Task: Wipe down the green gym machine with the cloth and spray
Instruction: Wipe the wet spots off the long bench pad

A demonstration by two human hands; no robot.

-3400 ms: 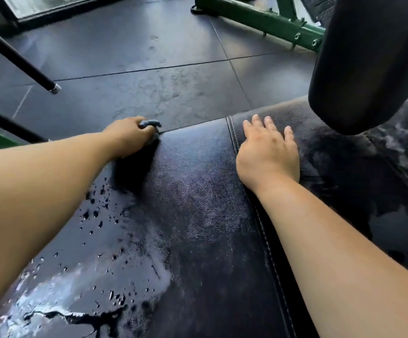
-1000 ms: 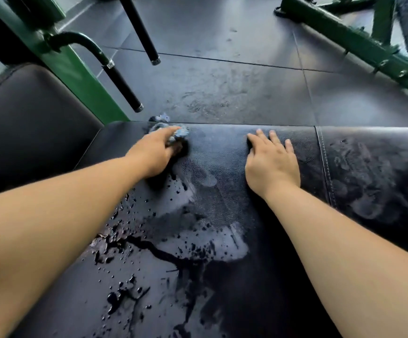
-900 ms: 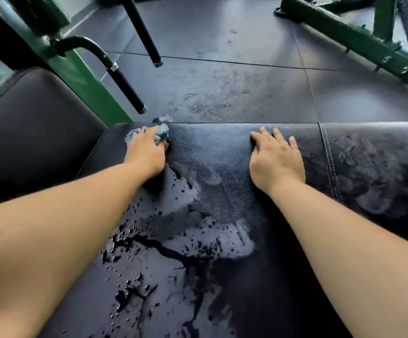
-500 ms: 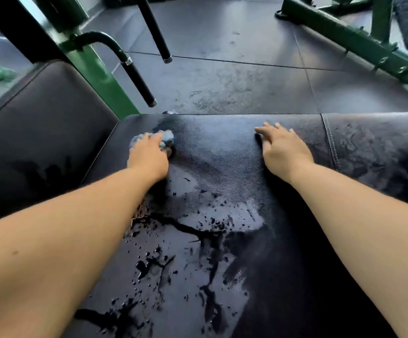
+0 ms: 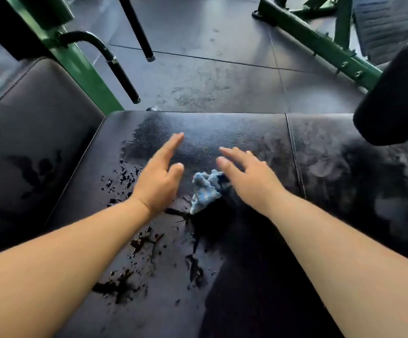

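Observation:
The black seat pad of the green gym machine fills the middle of the view, wet with drops and streaks. A crumpled blue cloth is between my hands, its right edge tucked under my right hand. My left hand hovers just left of the cloth with straight fingers and holds nothing. My right hand is spread out with straight fingers, its thumb side over the cloth. No spray bottle is in view.
A black back pad stands at the left, and a black roller pad juts in at the right. Two black handle bars hang over the floor behind the seat. Another green machine frame lies at the back right.
My left hand has let go of the cloth and opened. The cloth has moved from the seat's far left to the middle, and my right hand has lifted off the pad toward it.

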